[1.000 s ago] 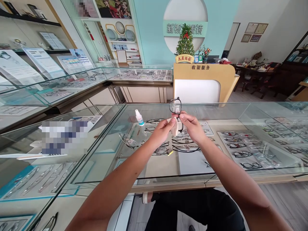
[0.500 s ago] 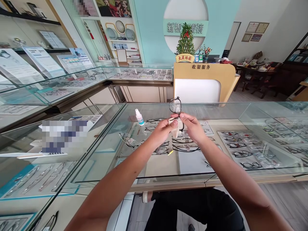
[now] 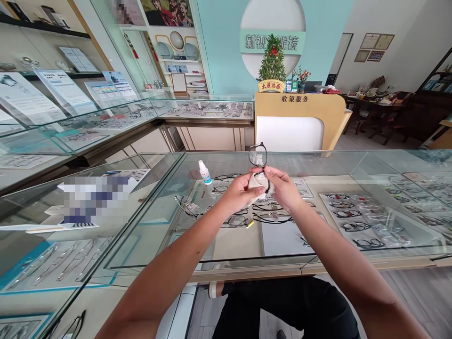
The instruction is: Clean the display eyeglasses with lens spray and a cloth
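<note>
A pair of dark, round-framed glasses [image 3: 258, 156] is held on end above the glass counter, one lens up and the other low between my hands. My left hand [image 3: 243, 189] is closed on a pale cloth [image 3: 253, 182], which it presses around the lower lens with the thumb in front. My right hand [image 3: 282, 186] pinches the frame near its middle from the right side. On the countertop, to the left of my hands, stands a small white spray bottle [image 3: 204, 173] with a blue and pink label.
Beneath and around my hands is a glass display counter [image 3: 219, 258] with several glasses. One pair [image 3: 189, 206] lies left of my forearm. Papers [image 3: 95, 200] rest on the left counter. A wooden cash desk [image 3: 300, 101] with a plant [image 3: 272, 59] stands beyond.
My left thumb has moved slightly right across the lower lens, and the cloth now spreads around that lens instead of hanging down. The glasses and my right hand have hardly moved.
</note>
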A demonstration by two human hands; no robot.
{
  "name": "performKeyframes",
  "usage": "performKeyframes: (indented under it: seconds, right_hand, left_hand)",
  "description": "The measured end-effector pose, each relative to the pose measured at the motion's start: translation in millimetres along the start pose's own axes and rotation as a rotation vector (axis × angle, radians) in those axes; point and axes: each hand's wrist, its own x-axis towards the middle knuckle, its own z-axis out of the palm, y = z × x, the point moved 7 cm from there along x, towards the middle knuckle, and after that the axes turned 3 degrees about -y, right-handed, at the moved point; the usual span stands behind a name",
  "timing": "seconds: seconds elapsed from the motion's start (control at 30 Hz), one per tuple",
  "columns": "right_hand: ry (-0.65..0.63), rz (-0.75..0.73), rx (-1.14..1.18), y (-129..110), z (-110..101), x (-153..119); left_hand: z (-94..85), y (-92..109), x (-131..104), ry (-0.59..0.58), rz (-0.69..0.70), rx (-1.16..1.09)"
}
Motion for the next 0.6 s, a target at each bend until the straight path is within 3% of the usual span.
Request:
performKeyframes:
  seconds: [0.6]
  right_hand:
    - [-0.022, 0.045, 0.052, 3.7, 5.7, -0.6]
  left_hand:
    - [1.3, 9.4, -3.4, 0.14, 0.175, 0.13]
